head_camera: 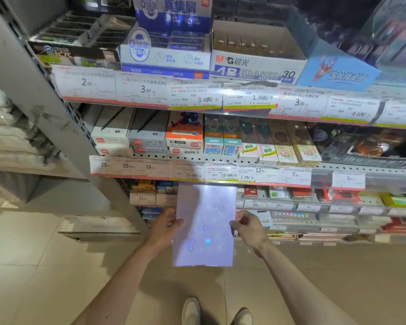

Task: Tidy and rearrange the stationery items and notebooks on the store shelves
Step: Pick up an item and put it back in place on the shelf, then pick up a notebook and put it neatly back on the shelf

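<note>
A pale lilac notebook (205, 225) with a glossy cover and small flower marks is held upright in front of the lower shelves. My left hand (165, 227) grips its left edge, thumb on the cover. On the opposite edge, at about the same height, my right hand (247, 227) pinches the notebook. The cover reflects light strongly, so its print is hard to read.
Eraser display boxes (256, 57) fill the top shelf. Pen and pencil boxes (184, 137) line the middle shelf above price tags (220, 172). Lower shelves (314, 207) hold small stationery packs and flat notebooks. A grey shelf upright (63, 118) stands at left. My shoes (216, 311) stand on the tiled floor.
</note>
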Motion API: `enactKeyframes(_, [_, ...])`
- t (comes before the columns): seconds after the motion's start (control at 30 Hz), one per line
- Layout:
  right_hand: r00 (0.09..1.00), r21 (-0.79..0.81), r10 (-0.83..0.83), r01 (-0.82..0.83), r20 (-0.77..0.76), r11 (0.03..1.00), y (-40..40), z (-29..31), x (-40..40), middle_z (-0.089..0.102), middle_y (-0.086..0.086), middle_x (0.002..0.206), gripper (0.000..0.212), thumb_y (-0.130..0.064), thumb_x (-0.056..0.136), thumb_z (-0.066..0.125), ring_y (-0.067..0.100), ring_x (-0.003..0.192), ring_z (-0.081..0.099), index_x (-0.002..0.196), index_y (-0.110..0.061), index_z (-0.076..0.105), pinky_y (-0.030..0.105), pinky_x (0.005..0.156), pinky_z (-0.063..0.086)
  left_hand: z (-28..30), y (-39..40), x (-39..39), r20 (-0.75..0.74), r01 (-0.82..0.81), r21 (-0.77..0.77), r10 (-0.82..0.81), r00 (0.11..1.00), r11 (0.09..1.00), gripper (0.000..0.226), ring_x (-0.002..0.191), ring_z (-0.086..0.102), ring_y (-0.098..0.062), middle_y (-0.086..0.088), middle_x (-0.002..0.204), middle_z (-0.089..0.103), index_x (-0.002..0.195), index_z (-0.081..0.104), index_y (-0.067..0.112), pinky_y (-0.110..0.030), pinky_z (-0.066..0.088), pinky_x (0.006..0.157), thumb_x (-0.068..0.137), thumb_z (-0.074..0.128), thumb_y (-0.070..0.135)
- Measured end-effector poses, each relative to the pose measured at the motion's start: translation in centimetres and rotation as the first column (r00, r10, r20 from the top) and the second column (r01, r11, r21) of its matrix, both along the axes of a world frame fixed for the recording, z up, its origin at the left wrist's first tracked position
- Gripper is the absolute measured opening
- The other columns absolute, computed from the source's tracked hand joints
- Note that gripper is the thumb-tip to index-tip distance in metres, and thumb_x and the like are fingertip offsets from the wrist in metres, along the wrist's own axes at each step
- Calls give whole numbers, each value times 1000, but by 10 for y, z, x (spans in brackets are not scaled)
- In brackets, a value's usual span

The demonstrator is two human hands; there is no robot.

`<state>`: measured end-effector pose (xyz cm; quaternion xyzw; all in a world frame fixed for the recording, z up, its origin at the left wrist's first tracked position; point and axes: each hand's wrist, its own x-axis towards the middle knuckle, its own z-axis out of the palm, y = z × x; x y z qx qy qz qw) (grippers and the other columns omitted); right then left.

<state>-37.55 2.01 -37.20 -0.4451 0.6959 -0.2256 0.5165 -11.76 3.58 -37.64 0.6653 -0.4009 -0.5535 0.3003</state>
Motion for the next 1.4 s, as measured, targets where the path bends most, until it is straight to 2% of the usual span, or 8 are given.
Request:
enactKeyframes(0.23, [1000,24,-12,12,18,1000,34,-11,-18,66,10,71,13,0,91,62,23,67,63,84,-8,55,49,80,57,-8,35,-16,15,22,-2,-22,1000,1000,12,94,68,-27,-7,103,71,104,58,14,-44,54,87,94,62,8])
enactKeyframes(0.4, [994,-2,-33,33,103,999,44,6,-37,68,14,89,20,5,91,61,24,80,70,79,-9,53,37,82,60,8,45,-26,-21,62,-35,-63,998,997,12,93,70,-27,-8,100,73,105,59,12,-46,55,88,94,62,9])
enactKeyframes(0.63, [999,-212,-18,28,49,977,47,62,-62,55,3,72,15,2,88,65,14,67,59,79,-1,54,24,71,53,65,40,-43,31,146,-226,-142,989,963,8,88,69,-6,8,92,74,101,62,15,-29,54,82,93,64,15])
enactKeyframes(0.8, [993,-376,-79,107,89,921,49,115,-86,67,14,80,5,-4,88,68,27,81,66,91,-8,66,42,89,56,117,25,-64,26,170,-367,-173,985,915,8,90,69,-10,4,94,73,101,63,20,-32,53,83,94,64,20])
enactKeyframes(0.9, [984,-451,-133,171,115,876,53,145,-104,69,14,86,9,-7,87,69,25,85,66,93,-14,68,47,90,57,149,17,-87,7,193,-457,-213,977,868,7,73,66,-9,0,76,70,95,62,19,-20,48,67,92,67,22])
enactKeyframes(1.0, [971,-518,-197,237,133,822,60,173,-125,68,17,92,8,-8,87,69,32,92,66,92,-13,67,43,87,58,173,7,-115,-82,161,-505,-233,969,848,9,80,70,-15,-3,88,74,98,62,12,-23,53,74,91,67,11])
enactKeyframes(1.13, [948,-591,-282,313,148,744,72,205,-161,65,0,82,10,-1,89,67,15,83,64,91,-10,66,23,76,56,200,-1,-163,-92,165,-586,-268,959,793,10,74,67,-10,-5,86,72,97,61,11,-17,51,72,90,65,5])
enactKeyframes(1.4, [901,-656,-399,405,168,637,114,233,-273,72,4,92,11,-6,91,67,19,91,68,98,-15,67,37,82,54,235,17,-291,-93,213,-666,-363,927,715,12,90,71,-15,0,96,75,100,63,18,-27,54,81,93,64,9])
